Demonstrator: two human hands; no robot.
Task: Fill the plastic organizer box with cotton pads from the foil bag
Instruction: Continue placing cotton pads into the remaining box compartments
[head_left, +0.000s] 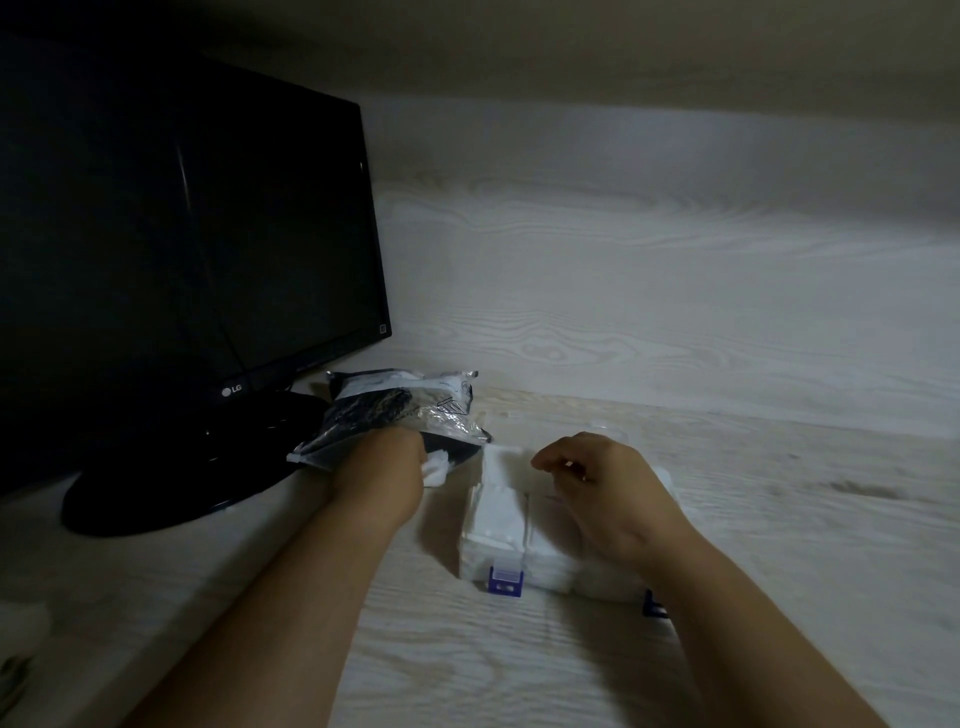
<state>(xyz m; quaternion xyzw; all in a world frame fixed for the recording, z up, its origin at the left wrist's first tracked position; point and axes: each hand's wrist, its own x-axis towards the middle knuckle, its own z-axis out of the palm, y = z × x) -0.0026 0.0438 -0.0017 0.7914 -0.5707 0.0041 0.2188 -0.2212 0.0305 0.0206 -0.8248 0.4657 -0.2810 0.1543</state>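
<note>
A: Caught the left hand shoved up against the mouth of the crinkled foil bag, over by the round black base of the LG monitor. Couldn't make out the fingers, too dark and tucked away, but looked clamped round a wad of cotton pads poking out white on the box side of the fist.

B: Yep, saw the same. Found the right hand hanging just above the plastic organizer box with fingers loosely curled and thumb near the forefinger, gripping nothing at all.

A: Clocked the box's spot too?

B: Yeah. Sat on the pale wood-grain desk just right of the bag, nearly touching it. Was packed white with more pads in the left compartment. Had a blue latch on the front wall, plus a second one half hidden behind the right forearm.
</note>
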